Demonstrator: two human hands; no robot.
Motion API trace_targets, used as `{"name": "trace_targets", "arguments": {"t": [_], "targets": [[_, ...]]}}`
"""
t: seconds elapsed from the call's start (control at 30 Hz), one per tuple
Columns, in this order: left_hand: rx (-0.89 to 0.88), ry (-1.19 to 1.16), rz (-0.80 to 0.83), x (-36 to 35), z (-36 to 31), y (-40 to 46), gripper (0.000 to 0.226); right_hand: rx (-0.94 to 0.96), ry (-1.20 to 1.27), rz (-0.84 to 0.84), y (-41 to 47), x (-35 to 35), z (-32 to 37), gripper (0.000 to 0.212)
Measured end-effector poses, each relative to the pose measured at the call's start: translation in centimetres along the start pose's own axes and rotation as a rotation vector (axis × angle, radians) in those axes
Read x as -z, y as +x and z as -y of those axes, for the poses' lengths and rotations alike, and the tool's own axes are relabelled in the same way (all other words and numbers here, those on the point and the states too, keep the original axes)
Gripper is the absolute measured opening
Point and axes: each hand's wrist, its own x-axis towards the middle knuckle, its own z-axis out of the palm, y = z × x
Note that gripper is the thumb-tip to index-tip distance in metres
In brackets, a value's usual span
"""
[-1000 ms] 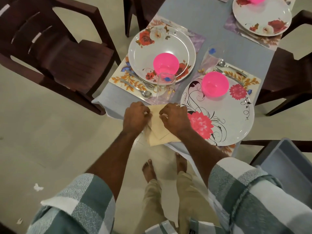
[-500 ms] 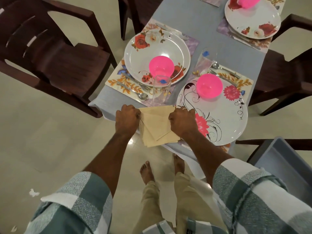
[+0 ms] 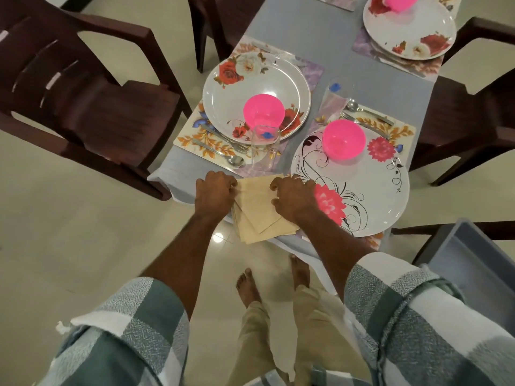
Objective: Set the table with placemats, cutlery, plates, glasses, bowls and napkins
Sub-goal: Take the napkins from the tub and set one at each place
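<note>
A stack of beige napkins [image 3: 256, 210] lies at the near edge of the table, fanned out and overhanging it. My left hand [image 3: 214, 192] grips the stack's left edge. My right hand [image 3: 292, 197] pinches the top napkin at its right side. Two settings stand just beyond. On the left, a floral plate [image 3: 256, 79] holds a pink bowl [image 3: 263, 110], with a clear glass [image 3: 264, 147] and a spoon [image 3: 223, 156] on the placemat [image 3: 192, 137]. To the right, a large plate [image 3: 370, 190] carries a second pink bowl [image 3: 343, 139].
Dark brown chairs stand at the left [image 3: 92, 107] and right [image 3: 473, 107] of the grey-blue table [image 3: 312, 29]. A third plate [image 3: 409, 37] sits far right. A grey bin [image 3: 473, 268] stands at the lower right. My bare feet [image 3: 248, 285] are on the tiled floor.
My hands have drawn apart on the napkin stack, spreading the napkins into a fan. The view has shifted slightly closer to the table.
</note>
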Motion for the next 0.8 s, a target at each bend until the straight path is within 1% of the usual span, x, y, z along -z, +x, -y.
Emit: {"name": "trace_targets", "arguments": {"t": [0.07, 0.13, 0.23, 0.27, 0.37, 0.47, 0.53, 0.63, 0.73, 0.8], "targets": [[-0.024, -0.031, 0.004, 0.2, 0.1, 0.0, 0.018, -0.005, 0.021, 0.024, 0.0, 0.2, 0.1, 0.031], [-0.052, -0.091, -0.008, 0.7, 0.1, -0.2, 0.013, -0.009, 0.040, 0.030, -0.1, 0.5, 0.1, 0.023], [-0.103, -0.182, -0.022, 1.4, 0.2, -0.8, 0.007, 0.007, 0.134, -0.030, -0.3, 0.8, -0.4, 0.004], [-0.125, -0.217, -0.036, 1.5, 0.2, -1.2, 0.007, 0.019, 0.176, -0.039, -0.6, 1.0, -0.6, 0.001], [-0.219, -0.293, -0.130, 2.3, -0.5, -2.7, 0.016, 0.070, 0.310, -0.069, -1.7, 2.1, -1.9, 0.005], [-0.362, -0.255, -0.273, 3.8, -2.7, -3.8, 0.020, 0.097, 0.474, -0.137, -3.4, 4.4, -3.8, 0.009], [-0.447, -0.234, -0.328, 4.8, -4.5, -3.6, 0.020, 0.119, 0.511, -0.197, -4.2, 6.4, -5.4, 0.013], [-0.525, -0.262, -0.326, 6.2, -8.1, -2.5, 0.022, 0.090, 0.521, -0.267, -5.1, 9.8, -8.0, 0.019], [-0.565, -0.317, -0.321, 7.6, -12.0, -1.0, 0.027, 0.038, 0.548, -0.339, -5.0, 12.4, -11.1, 0.013], [-0.589, -0.339, -0.317, 8.4, -14.8, 0.4, 0.025, 0.003, 0.589, -0.397, -4.6, 13.9, -13.5, 0.014]]}}
